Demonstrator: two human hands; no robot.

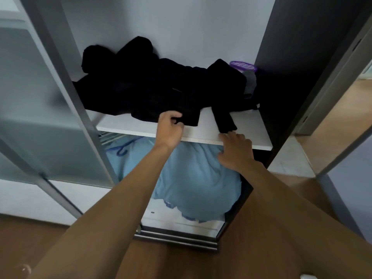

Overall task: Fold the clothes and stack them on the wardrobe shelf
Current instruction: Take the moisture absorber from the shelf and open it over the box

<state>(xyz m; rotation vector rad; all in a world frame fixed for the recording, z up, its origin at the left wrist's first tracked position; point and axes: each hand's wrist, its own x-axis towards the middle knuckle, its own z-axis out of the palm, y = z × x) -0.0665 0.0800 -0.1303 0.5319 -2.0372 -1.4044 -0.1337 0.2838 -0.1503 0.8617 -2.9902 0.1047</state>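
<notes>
The left hand was curled shut, fingers pinching the front hem of the black clothes, right at the lip of the wardrobe shelf! The right hand was spread, fingers loose, hovering at the shelf's front edge just below a dangling black sleeve or leg and gripping nothing that I could see. Both arms were stretched forward and up from low down, elbows nearly straight, the left wrist bent over the shelf edge. The heap itself sprawled unfolded across the whole shelf, bunched high at the back left, all one dark mass, so where one garment ended and the next began was hard to tell. There lay the danger, I judged: a pull on that hem could drag the tangle forward and spill it onto the pale blue bedding bundled below. At the back right a purple basket and a grey cloth sat touching the pile, and could be swept along too.
</notes>
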